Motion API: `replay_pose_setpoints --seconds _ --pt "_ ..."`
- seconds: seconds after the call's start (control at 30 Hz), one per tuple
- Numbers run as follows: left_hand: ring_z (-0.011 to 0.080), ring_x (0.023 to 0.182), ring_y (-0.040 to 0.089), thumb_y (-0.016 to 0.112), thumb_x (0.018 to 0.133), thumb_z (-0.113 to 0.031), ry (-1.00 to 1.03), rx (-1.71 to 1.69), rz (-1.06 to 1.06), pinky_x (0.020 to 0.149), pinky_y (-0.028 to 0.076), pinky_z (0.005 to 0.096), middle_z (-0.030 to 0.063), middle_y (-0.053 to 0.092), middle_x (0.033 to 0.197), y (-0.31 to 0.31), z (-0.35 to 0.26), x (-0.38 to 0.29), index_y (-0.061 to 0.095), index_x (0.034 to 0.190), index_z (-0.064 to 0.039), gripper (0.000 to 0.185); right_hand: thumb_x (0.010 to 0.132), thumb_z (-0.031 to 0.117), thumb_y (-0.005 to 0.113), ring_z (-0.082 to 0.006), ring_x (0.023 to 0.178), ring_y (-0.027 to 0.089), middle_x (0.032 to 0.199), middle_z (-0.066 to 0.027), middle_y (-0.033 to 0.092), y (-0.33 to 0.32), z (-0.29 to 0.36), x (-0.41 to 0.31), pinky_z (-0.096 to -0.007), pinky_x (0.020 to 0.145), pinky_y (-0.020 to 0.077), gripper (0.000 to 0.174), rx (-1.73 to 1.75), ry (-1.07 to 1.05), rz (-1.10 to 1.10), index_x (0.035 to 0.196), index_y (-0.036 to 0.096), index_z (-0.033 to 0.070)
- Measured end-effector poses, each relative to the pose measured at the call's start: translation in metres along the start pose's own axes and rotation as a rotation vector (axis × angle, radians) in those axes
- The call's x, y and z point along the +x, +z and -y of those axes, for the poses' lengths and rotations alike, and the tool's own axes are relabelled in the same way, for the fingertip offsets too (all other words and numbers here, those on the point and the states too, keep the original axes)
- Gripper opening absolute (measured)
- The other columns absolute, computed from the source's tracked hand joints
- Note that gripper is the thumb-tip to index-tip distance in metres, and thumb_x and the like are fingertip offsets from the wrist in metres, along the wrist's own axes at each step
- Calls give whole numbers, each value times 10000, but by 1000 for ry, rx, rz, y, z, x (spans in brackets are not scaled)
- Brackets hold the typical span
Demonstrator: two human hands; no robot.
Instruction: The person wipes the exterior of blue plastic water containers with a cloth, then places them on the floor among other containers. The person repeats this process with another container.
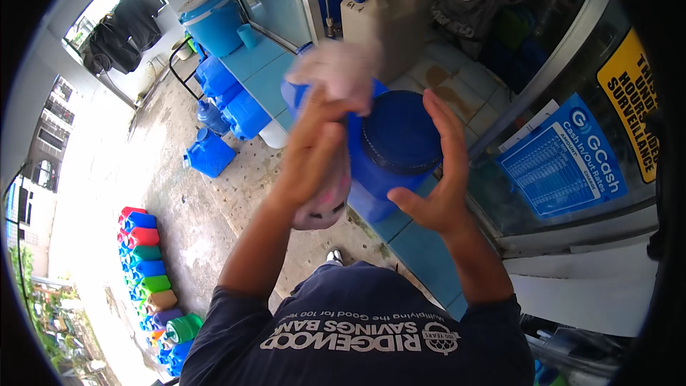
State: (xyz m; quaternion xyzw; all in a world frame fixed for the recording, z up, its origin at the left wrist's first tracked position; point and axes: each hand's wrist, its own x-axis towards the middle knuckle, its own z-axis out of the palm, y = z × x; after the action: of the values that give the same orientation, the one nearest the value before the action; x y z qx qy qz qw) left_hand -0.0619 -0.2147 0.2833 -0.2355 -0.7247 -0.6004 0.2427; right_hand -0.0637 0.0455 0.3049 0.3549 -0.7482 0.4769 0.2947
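My left hand (311,158) grips a pink cloth (335,67), which is motion-blurred above my fingers. More of the cloth, with dark and bright pink marks, hangs below my wrist. Beside it stands a blue plastic container (378,171) with a wide, dark blue round lid (402,131). My right hand (442,187) curves around the lid's right side, fingers and thumb apart; whether it touches the lid is unclear. Another blue container (293,97) is partly hidden behind the cloth.
A blue-tiled ledge (423,249) runs past a glass door. Behind stand a beige jerrycan (370,21) and a lidded blue bucket (214,21). Blue jugs (244,112) line the ledge; several coloured jugs (153,268) stand in a row on concrete. A person (471,0) shows at the glass.
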Motion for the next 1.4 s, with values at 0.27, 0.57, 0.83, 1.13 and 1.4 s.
replay_pose_setpoints --seconds 0.27,0.57,0.83,1.13,1.4 --pt "474 1238 690 656 1062 -299 190 477 184 1110 497 566 238 754 1307 -14 31 28 700 1460 -8 496 654 315 1061 -430 1443 600 1630 -247 527 15 -2 -5 -541 1176 542 995 -119 30 -82 1509 612 76" --pt "414 921 683 743 997 -66 325 459 -6 888 548 492 154 715 967 -26 57 37 746 1002 -19 47 644 294 1053 -436 1433 601 1621 -258 522 16 -3 -3 -539 1183 540 987 -162 -25 -58 1501 607 92" --pt "372 1205 733 666 1094 -196 189 554 76 1114 553 423 192 795 1288 -56 63 135 775 1390 -5 369 662 295 1038 -424 1483 565 1651 -262 492 24 -9 -7 -536 1216 524 1011 -111 30 -106 1532 575 71" --pt "275 1224 767 637 1125 -227 -42 605 304 1114 577 352 150 794 1391 -113 194 182 722 1466 20 430 792 521 953 -427 1505 553 1669 -286 486 29 -19 -9 -530 1191 574 1082 -183 -34 -65 1649 452 91" --pt "336 1250 754 655 1069 -146 -436 116 290 1022 602 447 196 782 1348 -69 322 -58 707 1475 -39 423 773 542 964 -433 1502 564 1690 -289 467 23 -27 -18 -523 1195 577 1131 -197 -26 -98 1669 439 92"
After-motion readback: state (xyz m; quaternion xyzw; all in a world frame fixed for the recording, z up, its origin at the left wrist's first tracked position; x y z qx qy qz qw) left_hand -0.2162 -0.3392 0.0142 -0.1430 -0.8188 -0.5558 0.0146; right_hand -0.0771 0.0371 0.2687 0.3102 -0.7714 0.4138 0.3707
